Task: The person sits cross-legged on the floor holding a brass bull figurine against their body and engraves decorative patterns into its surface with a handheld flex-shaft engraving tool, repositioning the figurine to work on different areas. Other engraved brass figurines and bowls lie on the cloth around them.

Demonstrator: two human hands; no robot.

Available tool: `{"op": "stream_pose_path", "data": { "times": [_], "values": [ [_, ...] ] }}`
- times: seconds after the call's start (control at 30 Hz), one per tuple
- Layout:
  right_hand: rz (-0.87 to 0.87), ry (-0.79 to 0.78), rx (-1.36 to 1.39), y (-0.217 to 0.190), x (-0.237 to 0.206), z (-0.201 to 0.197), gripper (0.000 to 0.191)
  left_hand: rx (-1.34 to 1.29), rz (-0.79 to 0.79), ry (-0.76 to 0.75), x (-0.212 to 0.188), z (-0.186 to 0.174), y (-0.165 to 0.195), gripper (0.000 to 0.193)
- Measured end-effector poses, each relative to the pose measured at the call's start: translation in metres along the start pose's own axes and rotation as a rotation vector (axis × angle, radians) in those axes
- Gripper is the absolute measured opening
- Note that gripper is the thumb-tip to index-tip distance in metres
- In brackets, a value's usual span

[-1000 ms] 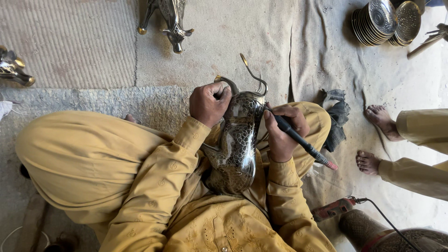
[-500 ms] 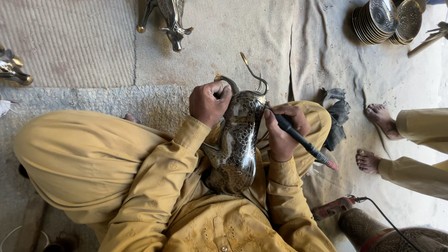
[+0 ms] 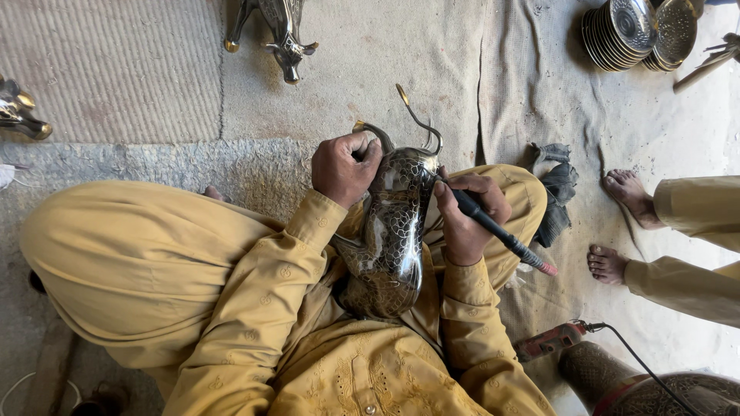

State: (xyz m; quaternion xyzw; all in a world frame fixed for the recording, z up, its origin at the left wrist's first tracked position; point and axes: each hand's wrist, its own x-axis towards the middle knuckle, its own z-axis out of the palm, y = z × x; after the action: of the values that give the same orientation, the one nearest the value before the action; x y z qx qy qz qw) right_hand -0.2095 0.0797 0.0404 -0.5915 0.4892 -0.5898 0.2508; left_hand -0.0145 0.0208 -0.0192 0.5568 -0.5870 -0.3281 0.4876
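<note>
Metal animal figure (image 3: 389, 239), dark with a pale scale-like pattern, lying in the lap of a seated person in yellow clothes, horned head end pointing away from the body. Lower end sunk between the sleeves and partly hidden; cannot tell where it ends. Thin curved horns rise above the head end.

Left hand (image 3: 343, 166) closed around the curved part at the figure's head end, fingers wrapped over it; what lies under the palm is hidden. Right hand (image 3: 466, 219) grips a black pen-like tool (image 3: 501, 235) with closed fingers, tip against the figure's upper side. The contact point is too small to make out. The tool's pink back end sticks out to the right.

Around, largest first: pale cloth (image 3: 539, 100) covering the floor, with a grey ribbed mat (image 3: 108, 69) at upper left. Second person at right, only yellow trouser legs and two bare feet (image 3: 617, 223) in view, cut off by the edge. A dark patterned vessel (image 3: 655, 385) at lower right, cut off by the frame. Stack of metal plates (image 3: 628, 31) top right. A standing metal bull figure (image 3: 281, 31) at top, body cut off; another figure (image 3: 23, 112) at left edge, only partly visible. Dark crumpled rag (image 3: 556, 192) beside the knee. Red power tool (image 3: 551, 341) with black cable, near the right elbow.
</note>
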Motion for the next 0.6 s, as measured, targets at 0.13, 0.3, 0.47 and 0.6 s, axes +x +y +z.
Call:
{"op": "stream_pose_path", "data": {
  "times": [0.13,0.3,0.47,0.6],
  "values": [
    [-0.047,-0.017,0.008,0.006,-0.001,-0.003,0.017,0.020,-0.009,0.004,-0.003,0.001,-0.001,0.044],
    [-0.066,0.001,0.047,0.012,-0.003,-0.006,0.017,-0.003,0.000,0.006,-0.004,0.001,-0.002,0.042],
    [-0.029,-0.022,0.131,0.009,-0.005,-0.007,0.018,0.009,-0.003,-0.002,-0.003,0.001,-0.003,0.044],
    [-0.046,-0.045,0.150,0.007,-0.005,-0.005,0.017,-0.001,0.002,-0.003,-0.003,0.001,-0.003,0.042]
  ]
}}
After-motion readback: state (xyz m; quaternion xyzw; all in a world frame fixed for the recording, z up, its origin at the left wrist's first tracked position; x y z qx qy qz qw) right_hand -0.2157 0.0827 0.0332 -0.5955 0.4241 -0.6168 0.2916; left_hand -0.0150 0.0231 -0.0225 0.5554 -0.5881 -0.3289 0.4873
